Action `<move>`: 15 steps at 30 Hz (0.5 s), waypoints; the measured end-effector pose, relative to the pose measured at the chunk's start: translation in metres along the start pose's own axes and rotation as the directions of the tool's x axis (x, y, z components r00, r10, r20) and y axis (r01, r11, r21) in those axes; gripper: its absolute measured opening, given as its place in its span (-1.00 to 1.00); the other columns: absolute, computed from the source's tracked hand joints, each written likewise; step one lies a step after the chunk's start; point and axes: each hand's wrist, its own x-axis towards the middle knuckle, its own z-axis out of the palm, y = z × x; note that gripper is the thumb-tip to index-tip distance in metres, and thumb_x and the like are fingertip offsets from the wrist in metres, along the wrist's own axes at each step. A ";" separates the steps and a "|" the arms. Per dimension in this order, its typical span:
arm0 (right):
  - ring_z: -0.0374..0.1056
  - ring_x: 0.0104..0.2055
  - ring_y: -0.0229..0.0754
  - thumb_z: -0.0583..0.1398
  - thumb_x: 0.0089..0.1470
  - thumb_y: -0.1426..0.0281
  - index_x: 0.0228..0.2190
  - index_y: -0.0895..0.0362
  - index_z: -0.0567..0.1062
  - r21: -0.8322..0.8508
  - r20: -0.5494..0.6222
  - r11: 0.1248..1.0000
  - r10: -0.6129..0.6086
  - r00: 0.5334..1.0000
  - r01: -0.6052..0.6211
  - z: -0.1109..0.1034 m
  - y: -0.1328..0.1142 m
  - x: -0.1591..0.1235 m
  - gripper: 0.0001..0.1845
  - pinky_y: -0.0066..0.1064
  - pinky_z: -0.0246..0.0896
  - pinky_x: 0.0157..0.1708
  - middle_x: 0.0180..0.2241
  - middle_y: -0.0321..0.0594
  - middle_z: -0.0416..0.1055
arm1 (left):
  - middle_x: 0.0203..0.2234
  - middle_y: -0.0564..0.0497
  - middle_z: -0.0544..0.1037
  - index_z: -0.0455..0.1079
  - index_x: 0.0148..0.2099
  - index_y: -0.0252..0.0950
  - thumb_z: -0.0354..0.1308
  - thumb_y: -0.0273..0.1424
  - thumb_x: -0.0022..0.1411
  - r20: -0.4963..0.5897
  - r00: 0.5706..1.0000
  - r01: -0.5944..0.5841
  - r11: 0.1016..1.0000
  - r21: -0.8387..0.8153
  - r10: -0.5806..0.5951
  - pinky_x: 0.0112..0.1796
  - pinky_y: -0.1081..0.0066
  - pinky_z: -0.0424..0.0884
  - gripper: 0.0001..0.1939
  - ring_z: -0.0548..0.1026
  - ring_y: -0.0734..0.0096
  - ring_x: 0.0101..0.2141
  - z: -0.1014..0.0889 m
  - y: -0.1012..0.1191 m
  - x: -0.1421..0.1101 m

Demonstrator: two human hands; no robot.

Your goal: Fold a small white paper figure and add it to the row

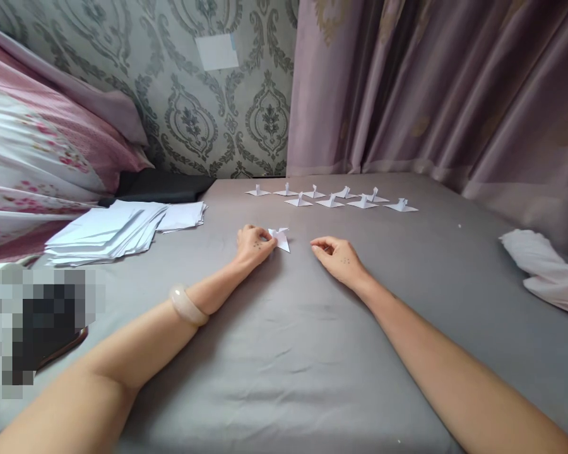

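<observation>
My left hand [257, 244] pinches the edge of a folded white paper crane [280, 239] between thumb and fingers, at the middle of the grey-covered surface. The crane has wings spread and a raised fold. To its right, my right hand [338, 257] hovers or rests close to the surface, apart from the crane. Its fingers are curled in toward the thumb, and I see nothing in them. Beyond both hands, several similar paper cranes [331, 201] stand in two rows.
Stacked white paper sheets [108, 230] lie on the left, before a dark flat item [165, 186]. A blurred-out dark object [52, 328] is at the near left. Pale crumpled cloth [544, 265] lies at the right edge. Curtains [383, 88] and a patterned wall [170, 88] border the back.
</observation>
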 end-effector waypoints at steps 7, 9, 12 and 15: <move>0.38 -0.37 -0.21 0.14 0.04 0.35 -0.22 0.17 0.58 -0.030 0.026 1.000 -0.001 1.000 0.002 0.002 0.000 0.001 -0.70 -0.39 0.25 -0.30 -0.35 -0.19 0.53 | -0.15 -0.10 0.52 0.56 -0.36 -0.25 0.15 -0.29 0.08 -0.069 0.995 -0.061 0.993 0.100 0.068 -0.03 0.32 0.27 -0.81 0.39 0.15 -0.06 0.003 -0.004 0.015; 0.39 -0.36 -0.20 0.13 0.05 0.35 -0.23 0.16 0.58 -0.040 0.028 0.999 -0.013 1.000 0.014 0.003 0.001 0.002 -0.71 -0.38 0.26 -0.28 -0.34 -0.19 0.53 | -0.12 -0.12 0.51 0.57 -0.31 -0.25 0.14 -0.27 0.11 -0.123 0.991 -0.032 0.990 0.139 0.049 -0.01 0.28 0.26 -0.77 0.37 0.11 -0.03 0.002 -0.003 0.033; 0.39 -0.34 -0.19 0.13 0.05 0.34 -0.23 0.15 0.58 -0.062 0.025 0.997 -0.046 0.999 0.047 0.004 0.003 0.002 -0.71 -0.35 0.26 -0.24 -0.31 -0.18 0.54 | -0.09 -0.20 0.49 0.56 -0.25 -0.30 0.10 -0.29 0.16 -0.201 0.980 0.036 0.986 0.163 -0.003 0.02 0.21 0.24 -0.73 0.34 0.02 0.01 0.000 -0.001 0.067; 0.39 -0.35 -0.19 0.12 0.05 0.35 -0.25 0.14 0.59 -0.076 0.034 0.995 -0.068 0.997 0.071 0.004 0.005 0.003 -0.71 -0.35 0.27 -0.25 -0.30 -0.17 0.54 | -0.06 -0.27 0.46 0.54 -0.20 -0.34 0.06 -0.33 0.18 -0.261 0.963 0.106 0.980 0.166 -0.060 0.01 0.16 0.24 -0.72 0.32 -0.04 0.04 0.004 0.003 0.099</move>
